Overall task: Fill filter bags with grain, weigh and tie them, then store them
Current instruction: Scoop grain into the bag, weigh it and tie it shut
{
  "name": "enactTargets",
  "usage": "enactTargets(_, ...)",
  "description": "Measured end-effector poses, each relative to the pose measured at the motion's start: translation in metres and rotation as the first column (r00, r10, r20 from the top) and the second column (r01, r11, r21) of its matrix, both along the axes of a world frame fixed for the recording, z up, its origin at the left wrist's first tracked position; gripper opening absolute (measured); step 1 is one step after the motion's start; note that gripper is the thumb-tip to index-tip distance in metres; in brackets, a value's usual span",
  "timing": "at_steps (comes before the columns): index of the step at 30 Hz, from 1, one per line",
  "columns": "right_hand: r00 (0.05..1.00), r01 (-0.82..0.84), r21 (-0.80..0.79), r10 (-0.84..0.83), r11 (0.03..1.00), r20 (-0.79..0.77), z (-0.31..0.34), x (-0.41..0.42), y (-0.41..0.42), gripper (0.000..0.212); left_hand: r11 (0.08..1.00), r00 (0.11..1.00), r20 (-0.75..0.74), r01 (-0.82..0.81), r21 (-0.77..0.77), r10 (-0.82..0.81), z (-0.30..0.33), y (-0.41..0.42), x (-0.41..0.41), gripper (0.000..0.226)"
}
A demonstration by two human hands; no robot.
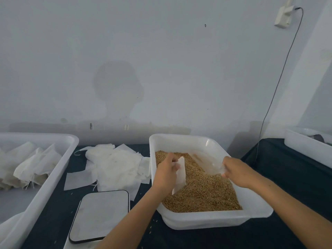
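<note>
A white plastic tub (215,219) holds a heap of golden-brown grain (203,194). Over the grain, my left hand (166,172) pinches the top of a flat white filter bag (181,178), which hangs down with its lower corner near the grain. My right hand (237,171) grips the edge of a clear plastic scoop (206,163) that lies tilted in the grain at the tub's far side. A flat scale (98,215) with a pale platform sits on the dark table to the left of the tub.
A loose pile of empty filter bags (115,166) lies behind the scale. A long white tub (59,178) at the left holds several filled, tied bags (34,164). Another white tub (305,148) stands at the far right; a cable (280,76) runs down the wall.
</note>
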State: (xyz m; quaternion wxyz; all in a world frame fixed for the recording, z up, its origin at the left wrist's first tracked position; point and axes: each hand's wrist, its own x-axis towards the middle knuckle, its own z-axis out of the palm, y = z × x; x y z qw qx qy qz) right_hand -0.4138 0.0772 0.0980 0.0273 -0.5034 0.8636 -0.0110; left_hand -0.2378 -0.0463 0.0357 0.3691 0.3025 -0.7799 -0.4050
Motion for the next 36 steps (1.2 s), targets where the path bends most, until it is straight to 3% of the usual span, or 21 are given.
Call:
enactTargets(2, 1.0, 0.01, -0.008, -0.01, 1.0, 0.006, -0.02, 0.005, -0.009, 0.01, 0.999, 0.999, -0.043, 0.006, 0.05, -0.004, 0.0, 0.0, 0.0, 0.013)
enactTargets(4, 0.999, 0.039, -0.008, -0.039, 0.999, 0.02, -0.04, 0.011, -0.016, 0.016, 0.996, 0.997, -0.072, 0.022, 0.087, -0.016, 0.0, 0.001, 0.001, 0.014)
enactTargets(9, 0.997, 0.065, 0.119, -0.061, 0.991, -0.04, -0.068, 0.023, -0.025, 0.009, 0.989, 0.994, -0.098, 0.057, 0.139, -0.044, 0.001, 0.0, 0.003, 0.021)
enactTargets(12, 0.995, 0.057, 0.088, -0.049, 0.994, -0.092, -0.065, 0.023, -0.029, 0.043, 0.979, 0.983, -0.153, 0.128, 0.16, -0.103, 0.005, 0.0, 0.004, 0.022)
enactTargets(13, 0.999, 0.013, 0.06, -0.011, 0.998, -0.033, -0.06, 0.024, -0.03, 0.055, 0.973, 0.974, -0.189, 0.158, 0.168, -0.125, 0.006, 0.0, 0.005, 0.018)
enactTargets(15, 0.959, -0.085, -0.1, 0.108, 0.991, 0.262, -0.045, 0.031, -0.031, 0.069, 0.963, 0.952, -0.256, 0.213, 0.163, -0.167, 0.01, 0.001, 0.009, 0.01)
enactTargets(17, 0.771, -0.069, -0.306, 0.245, 0.95, 0.588, -0.031, 0.043, -0.03, 0.062, 0.962, 0.935, -0.286, 0.249, 0.108, -0.21, 0.013, 0.002, 0.013, 0.011)
enactTargets(18, 0.679, -0.024, -0.385, 0.298, 0.922, 0.671, -0.025, 0.05, -0.03, 0.053, 0.963, 0.928, -0.298, 0.257, 0.081, -0.222, 0.016, 0.002, 0.016, 0.013)
enactTargets(20, 0.595, 0.074, -0.482, 0.349, 0.873, 0.724, -0.016, 0.062, -0.032, 0.038, 0.968, 0.918, -0.334, 0.245, 0.051, -0.214, 0.023, 0.001, 0.025, 0.016)
enactTargets(24, 0.535, 0.155, -0.562, 0.409, 0.813, 0.74, -0.004, 0.093, -0.043, 0.02, 0.985, 0.894, -0.426, 0.169, 0.033, -0.139, 0.038, -0.007, 0.058, 0.018)
enactTargets(28, 0.535, 0.146, -0.632, 0.477, 0.761, 0.698, 0.003, 0.137, -0.061, 0.012, 0.989, 0.857, -0.514, 0.103, 0.109, -0.033, 0.041, -0.014, 0.101, 0.018)
enactTargets(31, 0.6, 0.131, -0.657, 0.468, 0.742, 0.649, 0.0, 0.169, -0.076, 0.009, 0.977, 0.907, -0.418, 0.039, 0.21, 0.053, 0.03, -0.018, 0.132, 0.019)
enactTargets(36, 0.658, 0.048, -0.592, 0.42, 0.805, 0.624, -0.031, 0.21, -0.098, 0.023, 0.976, 0.972, -0.134, -0.178, 0.128, 0.195, -0.001, -0.026, 0.175, 0.012)
